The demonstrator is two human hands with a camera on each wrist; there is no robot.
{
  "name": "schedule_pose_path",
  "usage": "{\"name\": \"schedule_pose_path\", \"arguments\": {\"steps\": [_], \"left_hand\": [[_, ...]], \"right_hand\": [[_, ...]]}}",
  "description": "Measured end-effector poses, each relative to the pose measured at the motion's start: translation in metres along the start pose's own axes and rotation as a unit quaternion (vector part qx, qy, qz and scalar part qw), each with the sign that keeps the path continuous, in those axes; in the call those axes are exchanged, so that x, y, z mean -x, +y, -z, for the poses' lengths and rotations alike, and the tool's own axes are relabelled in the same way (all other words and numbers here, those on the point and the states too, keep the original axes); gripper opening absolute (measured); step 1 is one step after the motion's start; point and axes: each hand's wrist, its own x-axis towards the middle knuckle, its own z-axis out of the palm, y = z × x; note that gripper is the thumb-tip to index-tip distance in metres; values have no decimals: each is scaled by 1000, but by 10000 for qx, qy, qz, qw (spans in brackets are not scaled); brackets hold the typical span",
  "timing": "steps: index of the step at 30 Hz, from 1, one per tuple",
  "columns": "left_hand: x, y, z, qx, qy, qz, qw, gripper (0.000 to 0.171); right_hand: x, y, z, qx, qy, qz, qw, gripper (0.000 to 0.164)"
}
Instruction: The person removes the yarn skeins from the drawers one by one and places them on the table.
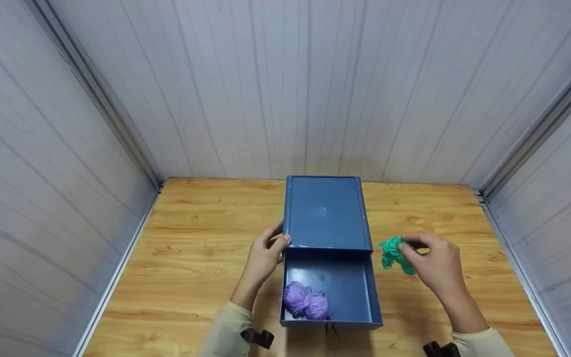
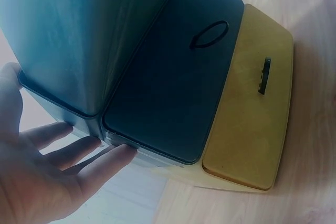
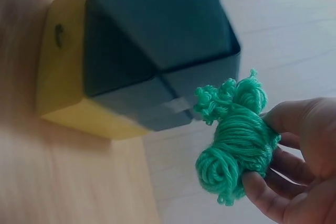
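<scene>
A blue drawer cabinet (image 1: 324,210) stands on the wooden table with its top drawer (image 1: 347,287) pulled out. Inside that drawer, at the front left, lies a purple yarn skein (image 1: 306,300). My left hand (image 1: 265,255) rests against the cabinet's left side, thumb at the top front corner. In the left wrist view its fingers (image 2: 107,166) lie fairly straight along the side wall. To the right of the cabinet, my right hand (image 1: 434,260) pinches a green yarn skein (image 3: 239,142) between thumb and fingers, apart from the drawer.
Below the pulled-out drawer sit a closed blue drawer (image 2: 168,82) with a dark loop pull and a yellow drawer (image 2: 252,103) with a dark handle. Pale panel walls (image 1: 310,89) enclose the wooden table (image 1: 191,248) at the back and both sides.
</scene>
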Motion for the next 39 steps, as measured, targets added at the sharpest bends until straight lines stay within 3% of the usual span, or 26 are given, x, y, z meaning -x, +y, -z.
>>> {"name": "schedule_pose_path", "arguments": {"steps": [13, 22, 31, 39], "left_hand": [[1, 1, -1, -31, 69, -23, 10000, 55], [1, 2, -1, -18, 30, -37, 10000, 55], [2, 1, 0, -34, 18, -40, 10000, 55], [1, 1, 0, -61, 71, -50, 9999, 55]], "right_hand": [[4, 32, -23, 240, -371, -462, 9980, 17], [3, 65, -41, 440, -439, -521, 9967, 17], [9, 90, -56, 477, -861, -902, 9911, 18], [9, 98, -71, 545, -847, -791, 9918, 14]]}}
